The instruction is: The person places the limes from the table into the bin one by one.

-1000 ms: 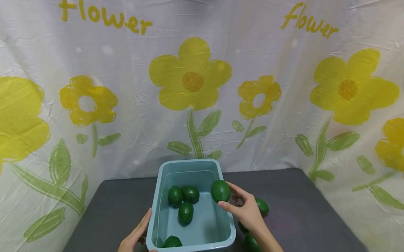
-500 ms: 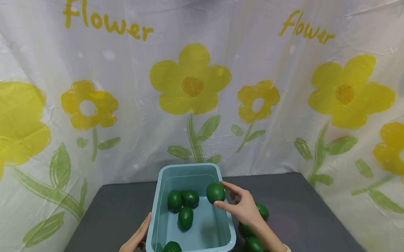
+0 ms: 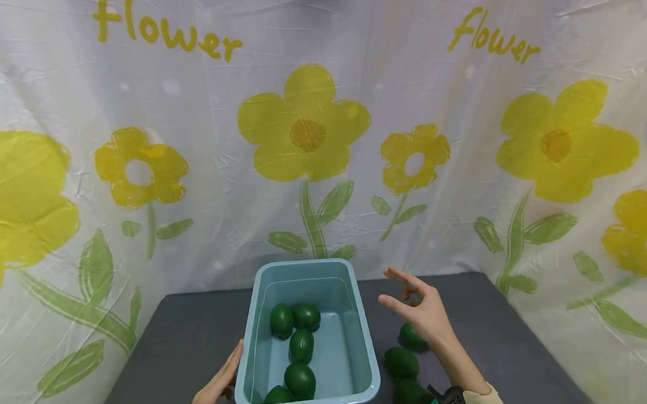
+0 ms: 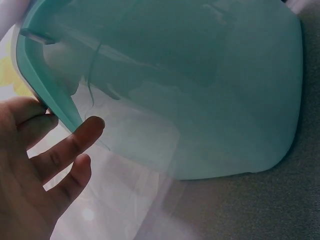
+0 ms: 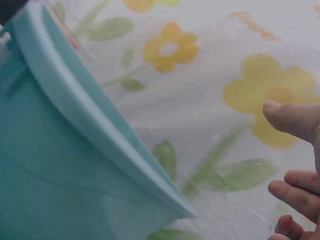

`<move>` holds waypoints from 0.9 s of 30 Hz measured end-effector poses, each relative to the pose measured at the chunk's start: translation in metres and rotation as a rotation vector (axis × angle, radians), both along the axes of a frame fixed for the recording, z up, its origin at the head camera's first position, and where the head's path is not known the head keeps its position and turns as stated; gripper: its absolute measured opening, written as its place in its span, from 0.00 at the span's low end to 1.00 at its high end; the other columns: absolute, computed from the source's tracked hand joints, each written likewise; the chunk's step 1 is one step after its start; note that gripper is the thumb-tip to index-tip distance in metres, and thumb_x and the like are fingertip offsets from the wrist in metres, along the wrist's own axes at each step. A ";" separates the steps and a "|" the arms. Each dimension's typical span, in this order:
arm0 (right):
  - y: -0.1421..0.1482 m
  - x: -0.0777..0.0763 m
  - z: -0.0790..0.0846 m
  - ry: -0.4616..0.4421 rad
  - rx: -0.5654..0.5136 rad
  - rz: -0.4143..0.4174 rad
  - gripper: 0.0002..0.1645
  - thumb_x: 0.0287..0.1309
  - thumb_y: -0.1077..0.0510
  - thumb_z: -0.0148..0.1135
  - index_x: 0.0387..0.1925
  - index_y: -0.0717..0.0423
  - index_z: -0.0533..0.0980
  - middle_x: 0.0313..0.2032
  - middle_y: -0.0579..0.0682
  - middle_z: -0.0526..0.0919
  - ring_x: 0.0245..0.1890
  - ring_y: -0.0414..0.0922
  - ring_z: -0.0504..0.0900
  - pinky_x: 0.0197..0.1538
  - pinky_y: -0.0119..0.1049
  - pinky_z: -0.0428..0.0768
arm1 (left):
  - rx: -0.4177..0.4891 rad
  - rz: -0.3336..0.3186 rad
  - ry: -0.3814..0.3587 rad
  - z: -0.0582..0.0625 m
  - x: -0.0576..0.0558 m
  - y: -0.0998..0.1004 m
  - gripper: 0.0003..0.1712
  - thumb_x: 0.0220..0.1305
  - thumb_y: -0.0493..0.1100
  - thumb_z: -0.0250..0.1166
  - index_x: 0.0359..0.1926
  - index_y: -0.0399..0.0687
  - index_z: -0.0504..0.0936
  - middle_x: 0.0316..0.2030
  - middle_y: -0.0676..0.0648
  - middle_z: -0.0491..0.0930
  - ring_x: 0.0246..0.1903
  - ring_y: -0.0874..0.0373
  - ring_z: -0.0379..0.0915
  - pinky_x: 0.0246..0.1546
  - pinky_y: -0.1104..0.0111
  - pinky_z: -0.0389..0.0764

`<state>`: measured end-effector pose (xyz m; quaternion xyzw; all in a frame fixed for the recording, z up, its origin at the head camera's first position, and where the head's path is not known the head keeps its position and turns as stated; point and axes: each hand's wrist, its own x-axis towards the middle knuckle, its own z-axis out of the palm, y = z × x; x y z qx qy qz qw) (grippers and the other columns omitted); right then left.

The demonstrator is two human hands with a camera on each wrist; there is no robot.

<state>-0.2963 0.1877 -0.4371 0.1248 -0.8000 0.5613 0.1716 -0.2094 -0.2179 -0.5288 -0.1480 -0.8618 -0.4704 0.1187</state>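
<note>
A light-blue plastic bin (image 3: 368,347) stands on the dark table, with several glossy dark green avocados (image 3: 300,381) lying on its floor along the left and near side. My left hand (image 3: 210,394) holds the bin's near left corner, thumb on the front rim and fingers against the left side. In the left wrist view some fingertips (image 4: 90,131) stand loosely off the wall. Right of the bin, my right hand (image 3: 419,307) hovers with nothing in it, thumb and fingers apart. Beneath it three more avocados (image 3: 401,363) lie on the table, the nearest partly behind my wrist.
The dark grey table (image 3: 197,321) extends on both sides of the bin. Behind and at the sides hangs a white curtain (image 3: 213,221) printed with yellow flowers. A black wrist device (image 3: 449,399) sits at my right sleeve.
My right hand has let go of an avocado, which now lies near the front inside the bin. That hand has moved right, out past the rim. My left hand stays on the bin.
</note>
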 end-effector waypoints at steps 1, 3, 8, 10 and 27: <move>0.005 0.000 0.002 0.000 -0.011 -0.012 0.34 0.62 0.58 0.78 0.69 0.51 0.79 0.64 0.54 0.84 0.37 0.51 0.68 0.29 0.32 0.65 | 0.001 -0.002 0.000 0.000 0.000 0.000 0.47 0.68 0.43 0.71 0.84 0.52 0.60 0.75 0.78 0.53 0.50 0.69 0.72 0.35 0.68 0.77; 0.013 0.000 0.005 0.003 -0.023 -0.036 0.34 0.62 0.59 0.77 0.69 0.50 0.79 0.64 0.53 0.84 0.38 0.50 0.68 0.32 0.33 0.66 | 0.002 -0.007 0.001 -0.001 -0.001 0.001 0.48 0.69 0.43 0.70 0.84 0.53 0.59 0.75 0.78 0.53 0.52 0.70 0.72 0.35 0.68 0.78; 0.027 0.004 0.002 -0.028 -0.048 -0.057 0.34 0.64 0.59 0.76 0.71 0.50 0.78 0.66 0.54 0.83 0.39 0.44 0.69 0.34 0.33 0.67 | -0.008 -0.011 0.043 -0.003 -0.002 -0.001 0.49 0.68 0.42 0.71 0.84 0.55 0.59 0.76 0.77 0.52 0.54 0.71 0.72 0.35 0.68 0.78; 0.030 0.007 -0.003 -0.051 -0.051 -0.061 0.34 0.64 0.59 0.76 0.71 0.50 0.77 0.66 0.55 0.82 0.38 0.43 0.69 0.31 0.32 0.66 | -0.012 -0.014 0.057 -0.004 -0.002 -0.002 0.50 0.67 0.42 0.72 0.84 0.57 0.59 0.77 0.76 0.53 0.54 0.70 0.71 0.35 0.67 0.78; 0.071 0.002 -0.049 -0.306 0.097 -0.150 0.41 0.63 0.45 0.77 0.74 0.49 0.74 0.69 0.55 0.79 0.35 0.42 0.69 0.26 0.32 0.63 | 0.000 -0.016 -0.048 0.003 0.001 -0.002 0.48 0.70 0.42 0.70 0.85 0.62 0.57 0.77 0.71 0.52 0.68 0.68 0.66 0.39 0.68 0.79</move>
